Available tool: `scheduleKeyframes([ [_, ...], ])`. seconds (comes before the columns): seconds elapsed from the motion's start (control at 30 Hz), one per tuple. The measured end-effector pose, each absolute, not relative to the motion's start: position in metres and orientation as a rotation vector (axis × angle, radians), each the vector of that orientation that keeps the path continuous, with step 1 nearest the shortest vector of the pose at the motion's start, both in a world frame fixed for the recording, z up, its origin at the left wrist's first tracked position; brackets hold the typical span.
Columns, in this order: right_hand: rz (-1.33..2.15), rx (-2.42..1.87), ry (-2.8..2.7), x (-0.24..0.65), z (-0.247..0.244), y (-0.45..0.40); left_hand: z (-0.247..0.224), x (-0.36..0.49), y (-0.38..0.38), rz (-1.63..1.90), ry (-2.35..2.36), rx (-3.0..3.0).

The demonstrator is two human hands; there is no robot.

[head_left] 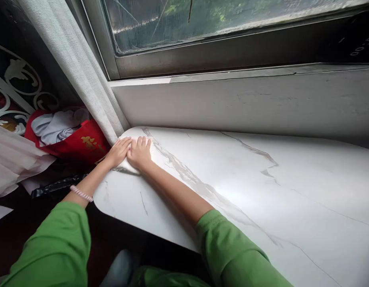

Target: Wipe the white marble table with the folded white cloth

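A white cloth [129, 167] lies bunched at the far left corner of the white marble-patterned table [232, 175]. My left hand [118, 152] rests flat on it, fingers stretched forward, close to the table's left edge. Pressed down beside it, my right hand [140, 152] also lies on the cloth with its fingers extended and slightly apart. The two hands touch or nearly touch at the thumbs. Much of the cloth is hidden under the palms.
A wall ledge [232, 99] and a window frame [202, 56] run behind the table. At the left hang a pale curtain [73, 59] and, lower down, a red bag [82, 139] stuffed with light fabric. The table's rounded near edge faces my body.
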State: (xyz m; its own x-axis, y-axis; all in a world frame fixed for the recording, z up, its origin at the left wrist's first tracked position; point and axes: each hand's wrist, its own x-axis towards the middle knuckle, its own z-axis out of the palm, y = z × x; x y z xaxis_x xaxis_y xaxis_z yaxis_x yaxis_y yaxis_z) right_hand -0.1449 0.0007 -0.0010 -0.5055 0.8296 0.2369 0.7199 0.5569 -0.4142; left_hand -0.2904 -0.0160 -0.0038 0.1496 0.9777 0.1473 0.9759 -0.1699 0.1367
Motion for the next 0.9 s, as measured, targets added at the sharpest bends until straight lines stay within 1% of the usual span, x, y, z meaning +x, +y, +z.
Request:
scheduleKeyframes([
  [0.1, 0.342, -1.310, -2.354, -0.141, -0.008, 0.052, -0.008, -0.285, 0.044, 0.329, 2.000, 2.396],
  [0.2, 0.302, -1.319, -2.341, -0.135, -0.014, 0.088, -0.009, -0.277, 0.083, 0.316, 1.980, 2.432],
  [0.3, 0.262, -1.308, -2.349, -0.133, -0.017, 0.106, -0.010, -0.272, 0.099, 0.292, 1.993, 2.431],
  [0.4, 0.237, -1.309, -2.341, -0.131, -0.018, 0.107, -0.011, -0.269, 0.098, 0.280, 1.997, 2.435],
  [0.53, 0.262, -1.306, -2.367, -0.123, -0.016, 0.091, -0.012, -0.261, 0.081, 0.272, 2.021, 2.426],
  [0.67, 0.259, -1.309, -2.376, -0.102, -0.012, 0.055, -0.010, -0.241, 0.045, 0.237, 2.022, 2.444],
  [0.77, 0.221, -1.305, -2.384, -0.078, -0.010, 0.014, -0.008, -0.218, 0.002, 0.244, 2.006, 2.481],
  [0.9, 0.168, -1.189, -2.490, -0.032, -0.011, -0.050, -0.011, -0.176, -0.075, 0.306, 2.018, 2.542],
])
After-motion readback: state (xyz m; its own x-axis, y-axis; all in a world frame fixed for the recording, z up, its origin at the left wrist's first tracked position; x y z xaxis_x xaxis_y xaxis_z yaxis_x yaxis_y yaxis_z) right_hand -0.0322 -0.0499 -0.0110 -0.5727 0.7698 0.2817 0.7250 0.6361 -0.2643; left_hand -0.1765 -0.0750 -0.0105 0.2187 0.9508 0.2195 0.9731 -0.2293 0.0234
